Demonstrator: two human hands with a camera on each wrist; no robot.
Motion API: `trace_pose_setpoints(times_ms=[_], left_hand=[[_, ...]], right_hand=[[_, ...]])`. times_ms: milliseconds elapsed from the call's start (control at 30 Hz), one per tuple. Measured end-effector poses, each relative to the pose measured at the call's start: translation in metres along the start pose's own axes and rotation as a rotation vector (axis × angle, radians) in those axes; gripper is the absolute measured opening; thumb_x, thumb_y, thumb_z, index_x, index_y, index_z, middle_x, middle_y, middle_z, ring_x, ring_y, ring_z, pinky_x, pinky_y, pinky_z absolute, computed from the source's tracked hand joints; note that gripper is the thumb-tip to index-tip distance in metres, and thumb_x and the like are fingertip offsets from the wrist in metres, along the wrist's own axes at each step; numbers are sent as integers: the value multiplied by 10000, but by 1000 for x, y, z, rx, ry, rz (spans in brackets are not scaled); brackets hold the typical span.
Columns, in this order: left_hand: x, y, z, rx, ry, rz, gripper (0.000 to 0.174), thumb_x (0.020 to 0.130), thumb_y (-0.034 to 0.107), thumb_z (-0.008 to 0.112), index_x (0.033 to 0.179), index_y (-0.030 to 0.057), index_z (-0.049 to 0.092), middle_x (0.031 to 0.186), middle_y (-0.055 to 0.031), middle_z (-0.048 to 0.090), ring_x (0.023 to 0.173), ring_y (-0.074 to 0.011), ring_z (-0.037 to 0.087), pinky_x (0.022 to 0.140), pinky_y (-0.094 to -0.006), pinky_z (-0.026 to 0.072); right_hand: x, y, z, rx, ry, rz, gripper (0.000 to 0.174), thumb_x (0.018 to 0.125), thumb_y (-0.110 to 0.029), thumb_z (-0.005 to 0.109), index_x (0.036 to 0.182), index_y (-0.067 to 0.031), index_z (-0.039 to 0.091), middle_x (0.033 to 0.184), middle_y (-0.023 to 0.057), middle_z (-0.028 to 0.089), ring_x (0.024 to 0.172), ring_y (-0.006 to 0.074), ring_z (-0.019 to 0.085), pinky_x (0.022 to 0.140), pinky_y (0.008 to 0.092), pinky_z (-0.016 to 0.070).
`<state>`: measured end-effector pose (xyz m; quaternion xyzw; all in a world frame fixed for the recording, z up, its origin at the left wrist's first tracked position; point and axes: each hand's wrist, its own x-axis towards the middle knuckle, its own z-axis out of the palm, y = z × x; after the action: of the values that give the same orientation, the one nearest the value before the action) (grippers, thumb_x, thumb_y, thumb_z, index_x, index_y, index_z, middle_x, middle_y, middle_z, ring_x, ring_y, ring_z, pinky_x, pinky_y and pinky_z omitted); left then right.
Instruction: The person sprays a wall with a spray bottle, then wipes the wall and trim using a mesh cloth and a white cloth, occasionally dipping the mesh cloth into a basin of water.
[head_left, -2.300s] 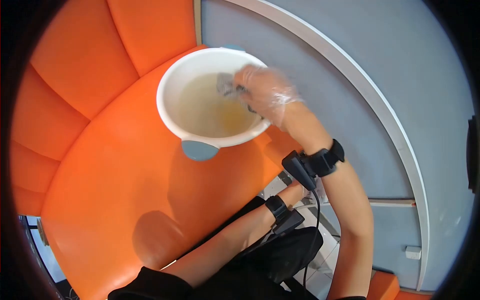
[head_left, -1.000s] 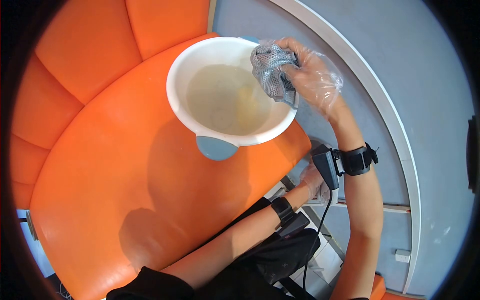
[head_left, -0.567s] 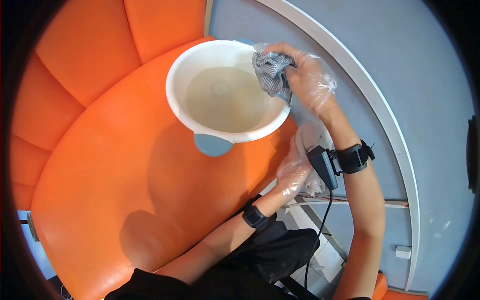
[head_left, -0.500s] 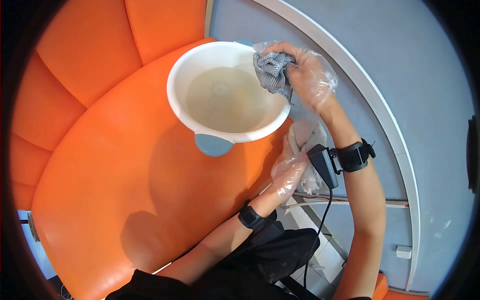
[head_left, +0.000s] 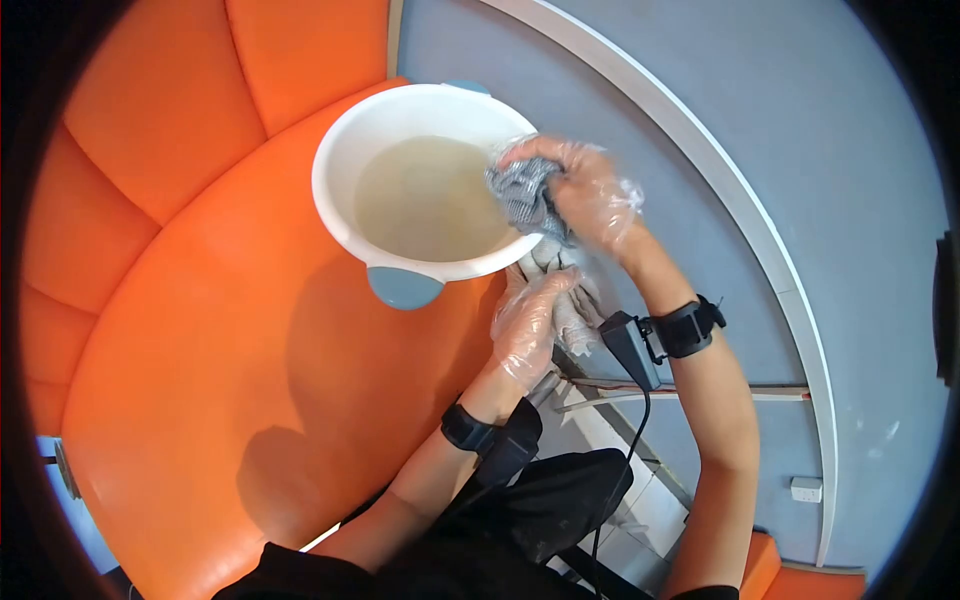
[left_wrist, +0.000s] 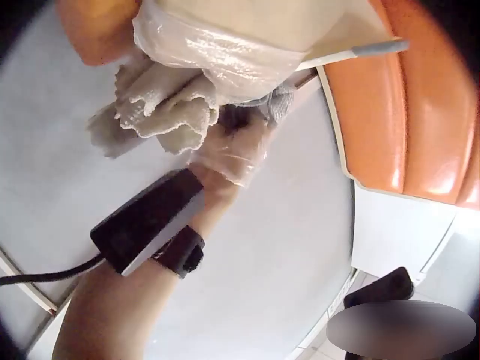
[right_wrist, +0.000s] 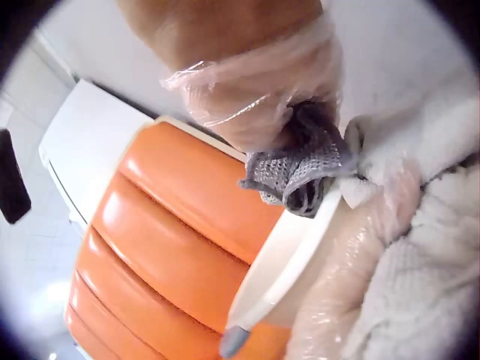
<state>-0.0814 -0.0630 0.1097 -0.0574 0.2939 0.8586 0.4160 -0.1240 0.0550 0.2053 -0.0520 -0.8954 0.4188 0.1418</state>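
Head view: the gloved right hand [head_left: 592, 195] grips a bunched grey mesh cloth [head_left: 527, 195], fingers curled well in around it, at the near right rim of the white basin [head_left: 338, 165]. Cloudy water [head_left: 430, 200] lies in the basin, which sits on the orange seat [head_left: 220, 380]. The gloved left hand [head_left: 530, 325] is just below the rim and holds a crumpled off-white cloth [head_left: 575, 325]. In my judgement, the mesh should be held inboard of the rim, so that any drips fall into the water and miss the seat.

Left wrist view: the off-white cloth hangs loose beside the left hand; the fingertips are hidden, so how tight that grip is cannot be told. Gathering the hanging folds would likely stop them trailing.

Right wrist view: the mesh protrudes from the right grip close above the rim, though contact cannot be confirmed. The left fingers lie over the off-white cloth close by. Recommended: firm, even pressure on both cloths, loose glove plastic kept out of the folds, and no weight leaned on the rim
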Motion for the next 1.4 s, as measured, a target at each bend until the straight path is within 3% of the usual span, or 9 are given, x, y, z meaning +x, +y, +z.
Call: trace_pose_setpoints(times_ms=[200, 267, 400, 500, 567, 800, 933, 1267, 1400], left_hand=[[13, -10, -10, 99, -14, 166, 235, 845, 79, 702, 1066, 9, 661, 976, -72, 651, 786, -183, 644, 633, -323, 548], [29, -24, -24, 269, -25, 193, 238, 857, 80, 680, 1083, 12, 647, 932, -75, 646, 787, -174, 644, 642, -340, 558], [4, -8, 1, 362, -113, 196, 378, 911, 115, 591, 1255, -41, 582, 1302, -80, 512, 1122, -152, 549, 973, -298, 452], [23, -73, 25, 43, -162, 68, 469, 930, 182, 584, 1359, 16, 496, 1290, -42, 522, 1203, -162, 488, 1073, -320, 362], [24, -82, 42, 84, -251, 63, 601, 936, 380, 524, 1429, 59, 400, 1338, -103, 476, 1222, -193, 475, 1042, -329, 351], [35, -106, 40, 185, 53, 141, 487, 954, 350, 533, 1373, 128, 422, 1317, -139, 527, 1184, -264, 518, 1023, -375, 370], [40, -105, 40, 287, 34, 157, 452, 949, 325, 554, 1334, 120, 434, 1260, -131, 541, 1146, -254, 527, 1016, -377, 373], [37, -118, 28, 495, 40, 24, 734, 864, 227, 679, 1477, 47, 319, 1365, -126, 490, 1235, -234, 473, 1061, -355, 361], [44, -138, 20, 133, 103, -192, 597, 848, 180, 671, 1377, 85, 413, 1316, -106, 511, 1159, -216, 514, 995, -343, 417]], right_hand=[[-44, -1, -30, -52, 219, -87, 531, 725, 151, 374, 1104, -57, 682, 1137, 140, 695, 1078, 269, 649, 986, 351, 466], [-70, 4, -38, -89, 198, 93, 522, 723, 142, 382, 1102, -51, 684, 1120, 138, 703, 1076, 262, 654, 994, 347, 463], [-114, 5, -24, -279, 249, 24, 535, 776, 97, 475, 1260, -92, 603, 1265, 171, 593, 1215, 331, 549, 1069, 380, 405], [-156, 20, -44, -354, 368, 36, 528, 797, 18, 638, 1309, -84, 554, 1300, 180, 534, 1249, 369, 502, 1078, 412, 390], [-167, 24, -50, -418, 415, 30, 548, 783, 53, 629, 1304, -106, 565, 1298, 166, 535, 1228, 371, 517, 1045, 419, 430], [-145, 28, -83, -992, 624, -167, 665, 711, 107, 592, 1292, -215, 613, 1356, 98, 529, 1127, 342, 567, 916, 419, 522], [-109, 61, -84, -1429, 463, -342, 572, 753, -81, 632, 1305, -229, 612, 1366, 1, 525, 1006, 289, 523, 854, 384, 539], [-146, 104, -77, -1379, 8, -269, 609, 744, -119, 666, 1335, -257, 603, 1333, 14, 543, 959, 280, 548, 767, 349, 568], [-131, 69, -84, -1323, 173, -279, 583, 747, -81, 664, 1302, -255, 620, 1316, 41, 563, 998, 288, 568, 823, 388, 553]])
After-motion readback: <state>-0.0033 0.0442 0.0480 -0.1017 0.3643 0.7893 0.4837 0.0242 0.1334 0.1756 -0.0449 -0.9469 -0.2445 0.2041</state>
